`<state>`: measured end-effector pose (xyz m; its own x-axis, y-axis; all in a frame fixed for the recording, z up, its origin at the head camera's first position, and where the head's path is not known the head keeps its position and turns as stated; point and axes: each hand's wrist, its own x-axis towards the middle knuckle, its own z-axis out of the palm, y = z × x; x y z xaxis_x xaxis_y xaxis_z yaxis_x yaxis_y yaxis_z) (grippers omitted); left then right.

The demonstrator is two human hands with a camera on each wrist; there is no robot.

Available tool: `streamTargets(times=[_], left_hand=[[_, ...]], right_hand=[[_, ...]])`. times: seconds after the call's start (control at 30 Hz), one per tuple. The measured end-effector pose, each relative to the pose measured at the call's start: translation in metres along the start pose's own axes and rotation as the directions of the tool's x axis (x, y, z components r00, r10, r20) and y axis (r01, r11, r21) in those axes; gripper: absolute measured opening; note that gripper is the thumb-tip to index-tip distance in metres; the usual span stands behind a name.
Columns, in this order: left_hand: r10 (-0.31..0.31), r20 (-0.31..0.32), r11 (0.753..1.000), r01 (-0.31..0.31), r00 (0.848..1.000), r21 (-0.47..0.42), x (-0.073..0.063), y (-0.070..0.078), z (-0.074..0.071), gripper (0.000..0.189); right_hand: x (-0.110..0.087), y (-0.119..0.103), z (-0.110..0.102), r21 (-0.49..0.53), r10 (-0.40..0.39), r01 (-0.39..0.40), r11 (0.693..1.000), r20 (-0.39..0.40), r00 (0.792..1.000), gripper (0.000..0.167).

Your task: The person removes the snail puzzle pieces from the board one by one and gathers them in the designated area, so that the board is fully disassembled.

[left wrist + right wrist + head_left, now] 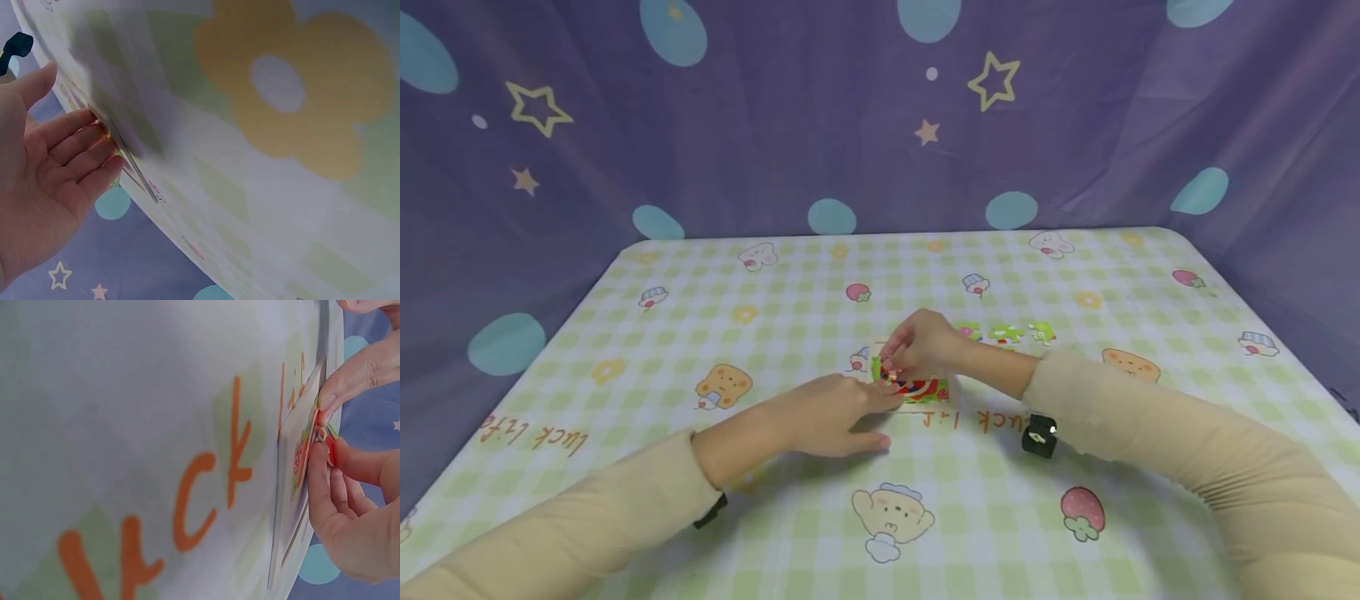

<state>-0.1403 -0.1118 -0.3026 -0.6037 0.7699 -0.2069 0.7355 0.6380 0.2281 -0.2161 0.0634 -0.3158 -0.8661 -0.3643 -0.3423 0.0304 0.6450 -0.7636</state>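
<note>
A small jigsaw puzzle board (942, 392), with red, green and blue picture parts, lies on the table below both hands. My right hand (925, 346) reaches over its upper left part. In the right wrist view that hand pinches a small red puzzle piece (331, 450) between thumb and fingers, at the board's surface. My left hand (835, 417) comes in from the left, and its extended fingertips touch the board's near left part. Seen from the left wrist, the fingers (81, 147) are fairly straight and the thumb stands apart. The hands cover part of the picture.
Loose green puzzle pieces (1006, 333) lie behind the right wrist, to the board's far right. A checked, printed cloth (797, 333) covers the table. A purple curtain (820, 117) hangs beyond the far edge.
</note>
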Motion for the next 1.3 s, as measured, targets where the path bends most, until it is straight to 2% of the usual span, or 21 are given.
streamTargets(times=[0.27,0.43,0.6,0.8,1.0,1.3], left_hand=[[0.008,-0.038,1.000,-0.007,0.999,0.017,-0.002,-0.002,0.007,0.055],[0.017,-0.053,1.000,-0.016,0.998,0.022,-0.004,-0.002,0.009,0.053],[0.017,-0.044,0.999,-0.016,0.999,0.031,-0.005,-0.002,0.009,0.055],[0.011,-0.033,1.000,-0.011,0.999,0.022,-0.005,-0.002,0.008,0.056],[0.017,-0.036,1.000,-0.016,0.999,0.013,-0.004,-0.003,0.008,0.055],[0.009,-0.032,1.000,-0.009,0.999,0.006,-0.005,-0.004,0.008,0.056]], right_hand=[[0.000,0.002,0.001,0.041,0.008,-0.008,0.999,-0.005,1.000,0.012],[0.000,0.005,0.000,-0.007,0.016,-0.016,1.000,-0.035,0.999,0.009],[0.000,0.011,-0.006,-0.031,0.027,-0.028,0.999,-0.050,0.998,0.006],[-0.004,0.023,-0.019,-0.027,0.020,-0.022,0.999,-0.062,0.998,0.010],[-0.010,0.039,-0.036,0.022,0.011,-0.010,1.000,-0.046,0.999,0.017],[-0.021,0.058,-0.059,0.151,0.085,-0.083,0.985,-0.006,0.996,0.025]])
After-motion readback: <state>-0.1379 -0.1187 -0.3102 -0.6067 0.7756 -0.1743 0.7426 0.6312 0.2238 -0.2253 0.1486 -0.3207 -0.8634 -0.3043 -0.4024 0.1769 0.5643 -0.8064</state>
